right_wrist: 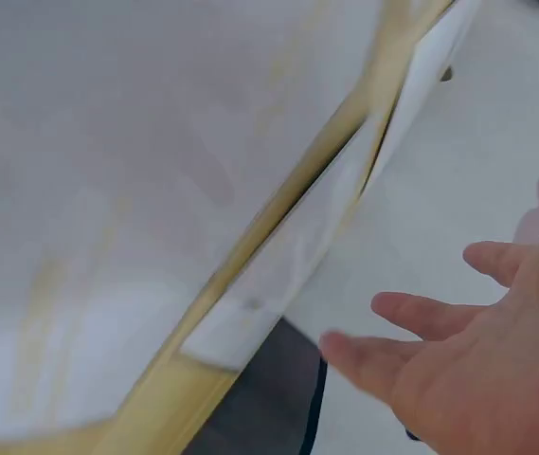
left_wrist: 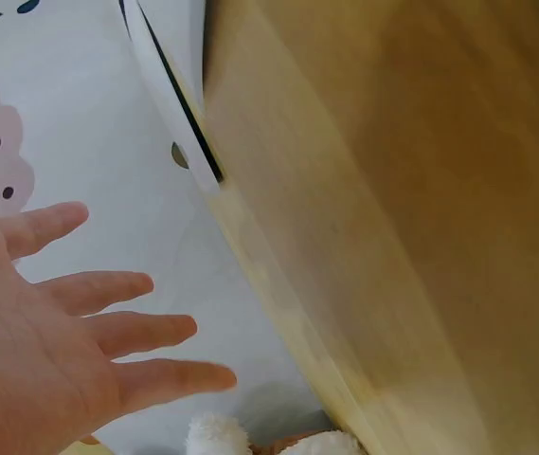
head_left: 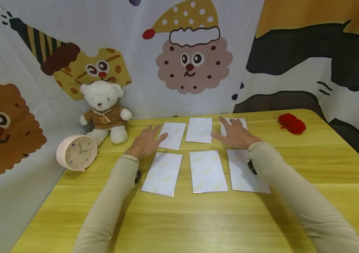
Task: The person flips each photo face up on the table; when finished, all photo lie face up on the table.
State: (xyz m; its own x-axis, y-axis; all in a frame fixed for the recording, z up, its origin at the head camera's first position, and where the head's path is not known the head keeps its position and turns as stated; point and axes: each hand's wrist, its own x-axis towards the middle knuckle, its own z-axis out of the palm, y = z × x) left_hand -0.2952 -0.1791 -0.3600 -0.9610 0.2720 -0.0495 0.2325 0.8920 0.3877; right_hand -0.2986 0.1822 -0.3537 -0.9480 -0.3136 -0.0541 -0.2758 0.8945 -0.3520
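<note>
White rectangular cards with faint yellowish streaks lie in two rows of three. My left hand (head_left: 144, 142) is at the left edge of the back left card (head_left: 173, 135), fingers straight and spread, thumb overlapping it. In the left wrist view the palm (left_wrist: 42, 360) shows bare. Over the back right card (head_left: 243, 123), partly hiding it, is my right hand (head_left: 237, 134), fingers spread and holding nothing. The back middle card (head_left: 199, 130) lies between the hands. Nearer are the front left card (head_left: 162, 174), front middle card (head_left: 209, 171) and front right card (head_left: 241, 172), the last partly under my right sleeve.
A white teddy bear (head_left: 104, 117) in a brown top sits at the back left of the wooden table (head_left: 185, 225). Beside it stands a pink round clock (head_left: 79, 153). A red fuzzy object (head_left: 292, 124) lies at the back right. A cartoon-printed cloth (head_left: 141, 88) hangs behind.
</note>
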